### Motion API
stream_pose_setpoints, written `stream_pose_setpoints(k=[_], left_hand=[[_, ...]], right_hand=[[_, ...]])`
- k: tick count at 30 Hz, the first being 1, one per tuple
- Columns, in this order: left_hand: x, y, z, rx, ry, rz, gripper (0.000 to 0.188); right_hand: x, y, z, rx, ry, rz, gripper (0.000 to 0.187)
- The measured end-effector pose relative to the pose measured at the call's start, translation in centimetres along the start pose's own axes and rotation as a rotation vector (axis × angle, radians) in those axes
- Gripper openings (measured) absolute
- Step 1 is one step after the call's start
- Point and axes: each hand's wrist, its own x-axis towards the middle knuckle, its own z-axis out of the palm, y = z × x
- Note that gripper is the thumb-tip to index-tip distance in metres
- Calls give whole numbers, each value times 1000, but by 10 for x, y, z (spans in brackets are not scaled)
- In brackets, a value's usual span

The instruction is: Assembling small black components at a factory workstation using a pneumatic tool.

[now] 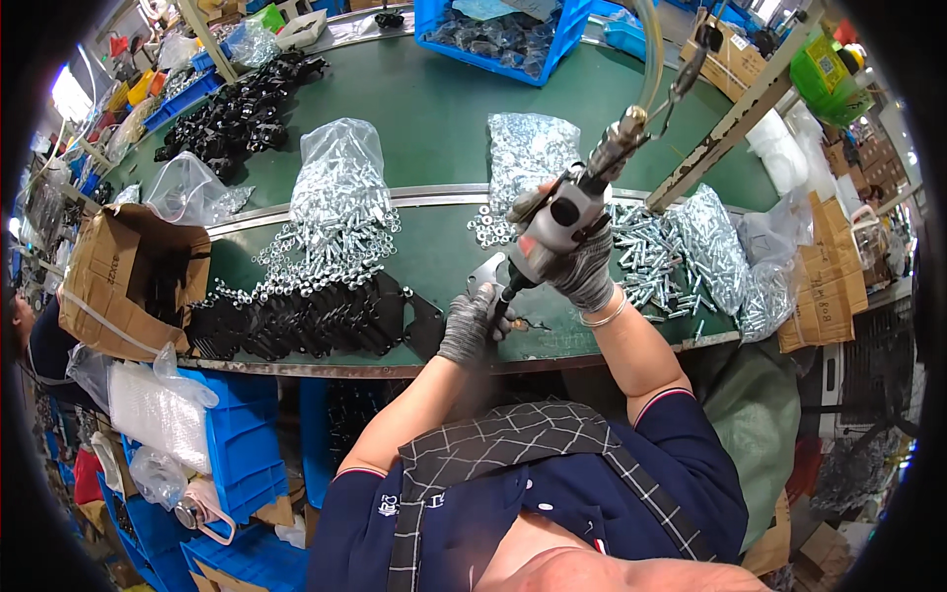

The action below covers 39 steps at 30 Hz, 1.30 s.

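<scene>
One gloved right hand (584, 268) grips a power driver (554, 227), nose down beside the left hand (466, 326), over a green workbench (434, 247).
The left fingers close around a small silver metal piece (486, 270) near the driver's tip; dark flat plates (316, 321) lie to their left, silver bolts (651, 259) spread right, near a cardboard box (831, 281).

The grey-gloved right hand (585, 271) grips a silver-and-black power driver (564, 215); the grey-gloved left hand (466, 331) holds a small silver metal plate (485, 272) (beside the driver's tip). Flat black plates (306, 321) lie toward nine o'clock, loose silver bolts (651, 259) toward three.
</scene>
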Motion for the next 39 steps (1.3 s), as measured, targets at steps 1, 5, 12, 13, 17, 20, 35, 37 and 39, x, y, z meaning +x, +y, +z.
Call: stream_pose_setpoints(k=[1, 5, 12, 13, 17, 20, 35, 37, 39], left_hand=[[-2, 2, -1, -1, 0, 0, 31], [-12, 7, -6, -20, -27, -48, 29], [-13, -4, -10, 6, -1, 66, 28], [-12, -5, -8, 6, -3, 66, 28], [-13, -8, 0, 2, -1, 53, 26], [-16, -5, 5, -101, -25, -35, 27], [-61, 4, 0, -147, -59, -1, 20], [-81, 21, -9, 17, -146, 8, 20], [-101, 59, -41, 466, -262, -70, 25]], right_hand=[[-2, 3, 1, -63, -7, 5, 48], [-10, 10, 12, -273, -3, -79, 51], [-19, 11, 16, -392, -36, -81, 55], [-21, 11, 13, -361, -15, -111, 54], [-18, -3, 16, -379, -5, -171, 44], [-18, -7, 15, -379, -29, -163, 40], [-37, -16, 36, 7, 104, -30, 53], [-31, -28, 27, -371, 83, -135, 50], [-24, -38, 7, -428, 136, -110, 48]])
